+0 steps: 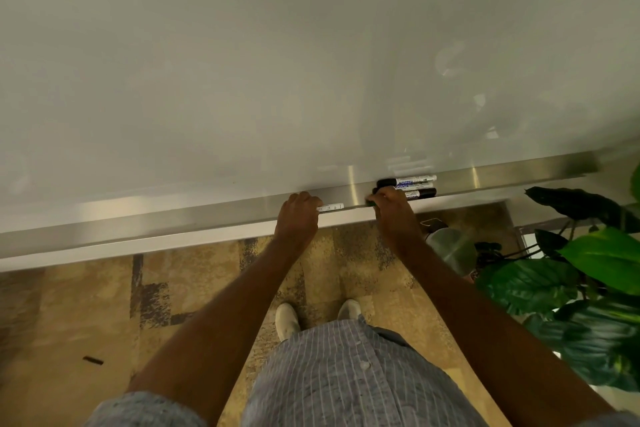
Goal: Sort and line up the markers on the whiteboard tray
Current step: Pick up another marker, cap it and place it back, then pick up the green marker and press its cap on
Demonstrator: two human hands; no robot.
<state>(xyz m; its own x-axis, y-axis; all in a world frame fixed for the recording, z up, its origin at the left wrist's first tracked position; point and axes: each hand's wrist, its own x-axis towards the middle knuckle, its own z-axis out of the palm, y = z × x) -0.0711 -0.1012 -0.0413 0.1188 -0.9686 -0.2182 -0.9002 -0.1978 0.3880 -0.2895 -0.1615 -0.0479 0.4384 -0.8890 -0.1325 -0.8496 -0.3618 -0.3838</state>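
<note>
A metal whiteboard tray (173,222) runs across the view below the whiteboard (242,62). My left hand (298,218) is closed around a white marker (330,208) whose end sticks out to the right along the tray. My right hand (393,215) grips the left end of a dark-capped marker (420,194) at the tray's front. Two more markers (408,181) with black caps and white barrels lie side by side just behind it, all pointing left-right.
A leafy green plant (571,274) stands close on the right, beside my right forearm. A clear plastic bottle (450,246) sits below the tray near the plant. A small dark object (92,360) lies on the patterned floor at left.
</note>
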